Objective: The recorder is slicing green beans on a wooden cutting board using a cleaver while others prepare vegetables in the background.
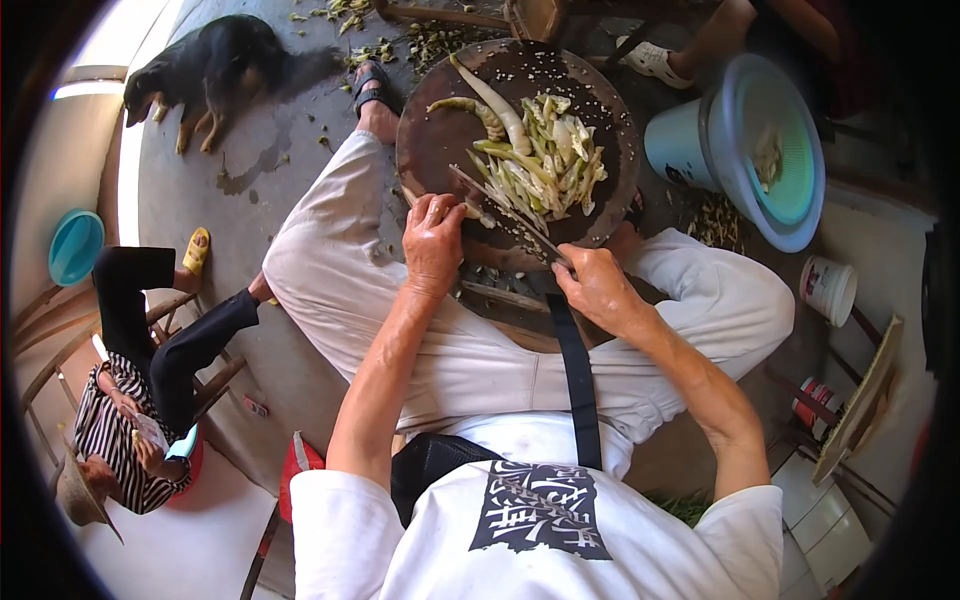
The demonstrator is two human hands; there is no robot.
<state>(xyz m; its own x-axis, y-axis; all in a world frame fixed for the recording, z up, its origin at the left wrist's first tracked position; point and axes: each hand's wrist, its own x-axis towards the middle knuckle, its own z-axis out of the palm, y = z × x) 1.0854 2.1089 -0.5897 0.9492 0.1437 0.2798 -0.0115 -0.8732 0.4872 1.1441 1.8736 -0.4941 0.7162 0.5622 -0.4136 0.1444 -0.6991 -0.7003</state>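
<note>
On a round wooden chopping board (431, 161) before me lies a heap of sliced pale green peppers (551, 161), with loose seeds scattered around it. A long whole pale pepper (491, 97) and a shorter curved, wrinkled one (471, 109) rest at the heap's far left. My left hand (435, 240) presses a pale pepper (478, 216) down near the board's near-left edge; the fingers cover much of it. In my right hand (604, 289) is the handle of a knife (506, 201). Its blade slants left and away between the held pepper and the heap.
Right of the board, a blue basin with a green colander (787, 180) sits on a bucket (675, 142). A dog (225, 67) is at the far left. One person (135, 420) sits at left; another person's leg (712, 41) shows at top right. Pepper scraps (435, 45) litter the floor.
</note>
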